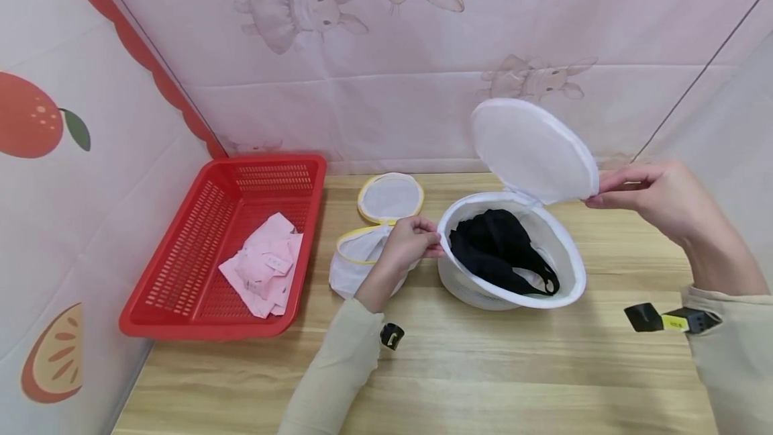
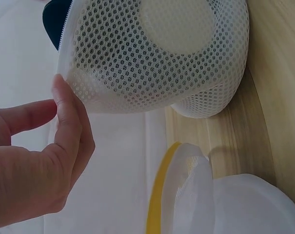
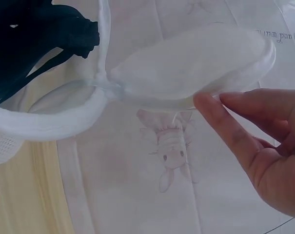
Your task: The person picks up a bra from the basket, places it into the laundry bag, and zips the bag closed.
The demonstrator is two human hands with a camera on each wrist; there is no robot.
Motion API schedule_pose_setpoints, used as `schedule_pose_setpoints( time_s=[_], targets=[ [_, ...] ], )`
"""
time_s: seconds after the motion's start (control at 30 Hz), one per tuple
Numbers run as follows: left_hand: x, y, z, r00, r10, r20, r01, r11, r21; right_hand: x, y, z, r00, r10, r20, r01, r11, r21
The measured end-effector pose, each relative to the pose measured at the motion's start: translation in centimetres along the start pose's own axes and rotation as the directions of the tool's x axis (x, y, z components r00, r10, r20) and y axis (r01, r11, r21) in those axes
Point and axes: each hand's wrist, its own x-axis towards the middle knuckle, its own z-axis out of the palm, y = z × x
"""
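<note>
Partly hidden black garment (image 1: pixel 492 244), bag rim (image 1: pixel 541 301) in left hand (image 1: pixel 409 242), lid (image 1: pixel 533 148) in right hand (image 1: pixel 661 200)

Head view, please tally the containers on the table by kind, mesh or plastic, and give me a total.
Mesh: 2, the white-rimmed laundry bag and the yellow-rimmed laundry bag
Plastic: 1, the red basket
Total: 3

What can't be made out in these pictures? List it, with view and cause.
Head view: much of the inside of the white mesh bag, covered by the black garment.
Head view: part of the yellow-rimmed bag, behind the left grip.
Head view: print on the label of the pink bundle, too small.
Left wrist view: part of the yellow-rimmed bag, cut off by the bottom edge.
</note>
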Motion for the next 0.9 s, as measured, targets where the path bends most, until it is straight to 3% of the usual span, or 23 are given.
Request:
schedule_pose_setpoints(
  time_s=[0.23, 0.33, 0.43, 0.57, 0.67, 0.77, 0.9],
  targets=[
    [0.1, -0.1, 0.1, 1.0, 0.009, 0.0, -0.009, 1.0, 0.009, -1.2, 1.8, 0.4, 0.993, -0.117, 0.005, 0.117, 0.993, 0.019],
    [0.1, -0.2, 0.2, 1.0, 0.003, -0.006, -0.003, 1.0, 0.017, -1.7, 2.7, 0.6, 0.991, -0.134, 0.021, 0.134, 0.991, 0.025],
    [0.2, -0.3, 0.2, 1.0, -0.002, -0.005, 0.002, 1.0, 0.016, -2.2, 3.4, 1.0, 0.989, -0.138, 0.044, 0.14, 0.99, -0.032],
    [-0.1, 0.1, 0.2, 1.0, -0.009, 0.005, 0.009, 0.999, 0.044, -2.6, 4.5, 1.5, 0.977, -0.166, 0.136, 0.181, 0.978, -0.106],
    [-0.1, 0.2, 0.2, 1.0, -0.008, -0.004, 0.008, 0.997, 0.081, -2.5, 5.2, 1.7, 0.956, -0.193, 0.223, 0.219, 0.971, -0.098],
    [0.2, -0.1, 0.2, 1.0, 0.009, -0.016, -0.007, 0.992, 0.13, -2.2, 5.6, 1.8, 0.952, -0.151, 0.267, 0.182, 0.979, -0.096],
    [0.3, 0.2, 0.2, 1.0, 0.02, -0.017, -0.016, 0.983, 0.184, -1.2, 5.7, 1.8, 0.964, 0.027, 0.266, 0.015, 0.988, -0.153]
  ],
)
